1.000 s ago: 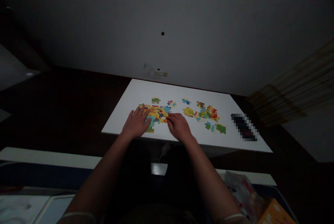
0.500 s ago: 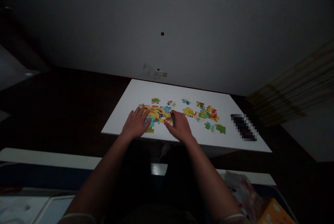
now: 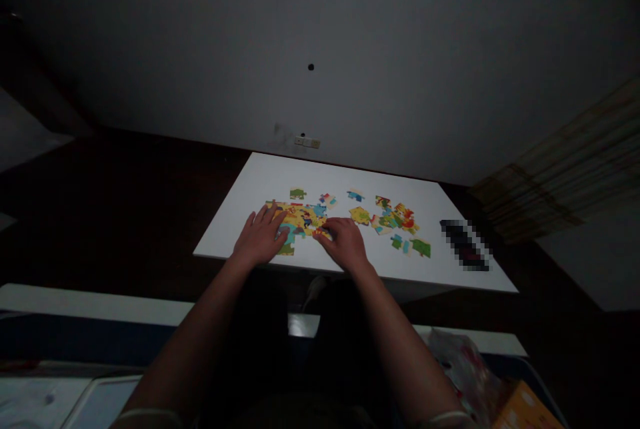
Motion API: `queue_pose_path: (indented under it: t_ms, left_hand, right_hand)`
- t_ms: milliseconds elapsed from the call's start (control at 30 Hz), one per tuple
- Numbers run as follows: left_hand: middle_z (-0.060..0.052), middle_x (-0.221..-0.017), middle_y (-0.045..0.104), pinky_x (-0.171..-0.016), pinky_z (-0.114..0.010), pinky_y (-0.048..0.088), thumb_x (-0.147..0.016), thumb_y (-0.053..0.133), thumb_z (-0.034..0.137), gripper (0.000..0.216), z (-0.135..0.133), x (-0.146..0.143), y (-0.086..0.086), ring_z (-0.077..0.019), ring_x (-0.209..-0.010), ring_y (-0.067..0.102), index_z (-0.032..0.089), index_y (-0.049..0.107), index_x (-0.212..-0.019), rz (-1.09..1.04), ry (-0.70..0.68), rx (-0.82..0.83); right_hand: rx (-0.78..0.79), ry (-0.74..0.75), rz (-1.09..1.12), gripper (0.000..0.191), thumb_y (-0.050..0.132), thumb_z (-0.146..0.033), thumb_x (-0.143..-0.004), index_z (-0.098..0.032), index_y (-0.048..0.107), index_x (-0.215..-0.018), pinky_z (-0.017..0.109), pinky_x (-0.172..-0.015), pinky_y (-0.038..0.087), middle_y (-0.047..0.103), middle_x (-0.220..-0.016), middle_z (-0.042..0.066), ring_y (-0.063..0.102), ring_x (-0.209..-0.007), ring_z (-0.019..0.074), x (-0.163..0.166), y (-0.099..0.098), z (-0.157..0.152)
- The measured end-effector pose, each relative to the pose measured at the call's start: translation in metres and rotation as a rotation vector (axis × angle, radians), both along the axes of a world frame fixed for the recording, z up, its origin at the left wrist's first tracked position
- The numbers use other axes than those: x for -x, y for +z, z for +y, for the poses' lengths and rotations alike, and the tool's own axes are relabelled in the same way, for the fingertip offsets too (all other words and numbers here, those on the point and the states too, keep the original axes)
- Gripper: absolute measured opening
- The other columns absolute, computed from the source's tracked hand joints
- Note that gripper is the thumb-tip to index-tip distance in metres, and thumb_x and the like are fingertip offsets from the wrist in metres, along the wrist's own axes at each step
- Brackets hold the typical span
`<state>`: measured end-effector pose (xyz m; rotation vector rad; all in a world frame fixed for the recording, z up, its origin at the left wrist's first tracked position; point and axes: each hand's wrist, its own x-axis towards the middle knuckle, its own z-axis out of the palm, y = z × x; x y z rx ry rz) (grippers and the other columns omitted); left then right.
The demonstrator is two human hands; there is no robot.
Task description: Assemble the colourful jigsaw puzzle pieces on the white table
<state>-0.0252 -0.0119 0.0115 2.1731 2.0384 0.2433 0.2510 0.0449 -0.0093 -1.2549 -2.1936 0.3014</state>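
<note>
Left hand (image 3: pixel 260 237) lies spread flat on the joined puzzle (image 3: pixel 301 216); right hand (image 3: pixel 345 244), fingers curled, touches its right edge, grip unclear

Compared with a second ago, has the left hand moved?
No. The left hand stays on the joined puzzle, same spot by the table edge.

We wear pale sleeve hems (image 3: pixel 150 414) at the frame's bottom edge, leaving forearms (image 3: pixel 200 329), left hand (image 3: pixel 260 240) and right hand (image 3: pixel 346 246) bare.

White table (image 3: pixel 260 182): puzzle pieces (image 3: pixel 395 219), perhaps a phone (image 3: pixel 464 244)
</note>
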Motion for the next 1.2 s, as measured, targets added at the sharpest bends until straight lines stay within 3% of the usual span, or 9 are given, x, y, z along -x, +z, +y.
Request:
queue_pose_path:
  t_ms: [167,400,667,800,967,1200]
  left_hand:
    - [-0.009,-0.188,0.020,-0.138,-0.062,0.022,-0.116,0.035,0.054,0.065,0.000,-0.001,0.002,-0.0361,-0.173,0.023,0.025,0.045,-0.173,-0.005,-0.003,-0.002]
    - [-0.010,-0.188,0.019,-0.139,-0.062,0.021,-0.116,0.035,0.054,0.065,0.000,0.000,0.002,-0.0366,-0.174,0.022,0.025,0.044,-0.174,-0.012,-0.008,0.002]
    - [-0.009,-0.188,0.020,-0.138,-0.061,0.023,-0.116,0.034,0.053,0.065,-0.001,0.000,0.004,-0.0367,-0.173,0.024,0.025,0.045,-0.174,-0.007,-0.013,0.001]
    - [-0.009,-0.188,0.023,-0.138,-0.062,0.024,-0.115,0.035,0.053,0.065,-0.001,0.001,0.002,-0.0368,-0.173,0.025,0.026,0.045,-0.174,-0.009,-0.009,-0.015]
    - [-0.007,-0.187,0.025,-0.138,-0.061,0.025,-0.115,0.034,0.054,0.065,0.001,0.001,0.000,-0.0366,-0.172,0.026,0.028,0.046,-0.173,0.027,-0.009,-0.014]
    - [-0.010,-0.188,0.022,-0.138,-0.063,0.026,-0.116,0.029,0.056,0.068,0.002,0.002,0.001,-0.0389,-0.172,0.026,0.023,0.044,-0.174,0.054,-0.014,0.002]
  right_hand:
    - [0.026,0.042,0.187,0.025,0.083,-0.042,-0.095,-0.025,0.078,-0.114,0.048,-0.105,0.059,0.073,-0.123,0.012,0.070,-0.115,0.0307,-0.001,-0.002,-0.002]
    - [0.080,-0.027,0.356,0.016,0.076,-0.035,-0.091,-0.024,0.079,-0.102,0.041,-0.080,0.064,0.069,-0.118,0.011,0.069,-0.085,0.0231,-0.008,0.000,-0.002]
    - [0.012,-0.185,0.341,0.019,0.062,-0.027,-0.091,-0.023,0.080,-0.098,0.044,-0.088,0.062,0.073,-0.109,0.012,0.070,-0.093,0.0267,-0.024,-0.001,-0.003]
    - [-0.002,-0.261,0.324,0.020,0.061,-0.028,-0.089,-0.024,0.080,-0.096,0.049,-0.096,0.061,0.076,-0.109,0.012,0.071,-0.102,0.0303,-0.051,-0.004,-0.010]
    - [-0.049,-0.356,0.228,0.018,0.063,-0.035,-0.092,-0.025,0.078,-0.094,0.049,-0.092,0.061,0.077,-0.103,0.012,0.070,-0.094,0.0307,-0.088,-0.008,-0.014]
    - [-0.145,-0.498,0.036,0.036,0.058,-0.034,-0.099,-0.016,0.077,-0.123,0.061,-0.110,0.051,0.078,-0.122,0.019,0.064,-0.119,0.0407,-0.120,-0.005,0.014]
